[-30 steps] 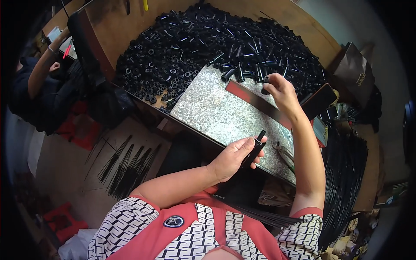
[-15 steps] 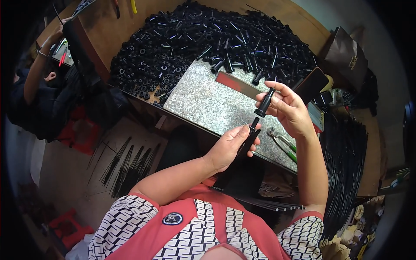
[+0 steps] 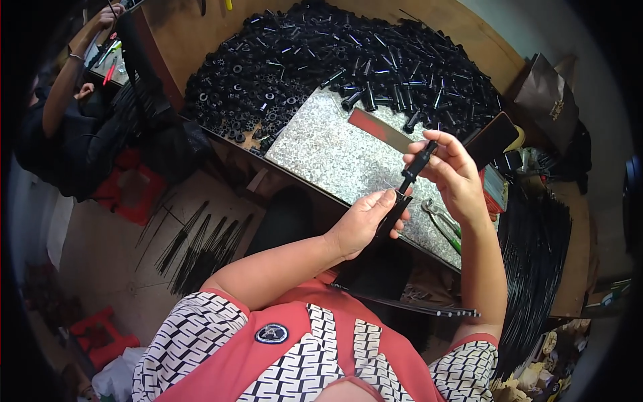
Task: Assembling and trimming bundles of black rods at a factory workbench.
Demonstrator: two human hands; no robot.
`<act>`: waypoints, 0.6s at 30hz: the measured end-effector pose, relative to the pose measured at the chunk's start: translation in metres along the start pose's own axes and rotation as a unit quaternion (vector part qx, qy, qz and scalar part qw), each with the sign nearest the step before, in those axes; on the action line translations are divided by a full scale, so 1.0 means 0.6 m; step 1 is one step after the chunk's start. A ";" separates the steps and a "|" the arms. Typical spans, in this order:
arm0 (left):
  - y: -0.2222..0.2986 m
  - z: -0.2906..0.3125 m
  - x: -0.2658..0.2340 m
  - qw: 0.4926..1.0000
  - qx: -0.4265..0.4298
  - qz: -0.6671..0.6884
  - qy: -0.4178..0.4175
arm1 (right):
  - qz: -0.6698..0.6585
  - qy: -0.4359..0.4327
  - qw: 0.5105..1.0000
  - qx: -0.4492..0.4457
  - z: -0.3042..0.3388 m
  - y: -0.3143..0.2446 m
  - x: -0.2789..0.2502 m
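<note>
Head view: I see a black fitting point(image 3: 421, 161) at the tip of a black rod point(image 3: 404, 187), between both hands.
Right hand point(image 3: 457, 175) pinches the fitting, left hand point(image 3: 365, 224) clamps the rod; I judge a skewed angle could jam them.

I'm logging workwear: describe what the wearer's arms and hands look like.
The left hand and right hand are gloveless, and both forearms are bare. The short sleeves carry a black-and-white geometric pattern, edged with red cuffs.
</note>
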State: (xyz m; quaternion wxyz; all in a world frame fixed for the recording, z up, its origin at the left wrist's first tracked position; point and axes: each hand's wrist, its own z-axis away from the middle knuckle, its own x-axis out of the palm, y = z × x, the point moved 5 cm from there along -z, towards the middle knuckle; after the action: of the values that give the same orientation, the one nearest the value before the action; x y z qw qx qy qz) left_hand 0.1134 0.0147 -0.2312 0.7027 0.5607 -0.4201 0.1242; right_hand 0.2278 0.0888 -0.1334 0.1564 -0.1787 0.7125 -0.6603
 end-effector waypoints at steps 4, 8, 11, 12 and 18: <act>-0.005 -0.003 -0.007 1.000 -0.004 -0.008 0.014 | 0.025 -0.013 0.998 0.048 0.009 0.011 0.017; -0.007 -0.006 -0.004 1.000 -0.001 -0.025 0.018 | 0.065 0.004 0.997 0.044 0.013 0.014 0.017; -0.006 -0.002 -0.003 0.998 0.016 -0.053 0.035 | 0.126 0.017 0.992 0.025 0.011 0.009 0.024; -0.004 -0.001 -0.002 0.997 0.022 -0.066 0.042 | 0.147 0.028 0.989 0.019 0.011 0.005 0.026; 0.000 0.000 -0.001 0.995 0.042 -0.080 0.051 | 0.201 0.001 0.979 0.021 0.008 -0.009 0.041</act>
State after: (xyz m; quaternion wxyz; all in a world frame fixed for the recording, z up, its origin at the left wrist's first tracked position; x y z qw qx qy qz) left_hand 0.1133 0.0149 -0.2315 0.7065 0.6146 -0.3320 0.1139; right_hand 0.2085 0.0731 -0.1278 0.2888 -0.0278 0.7198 -0.6306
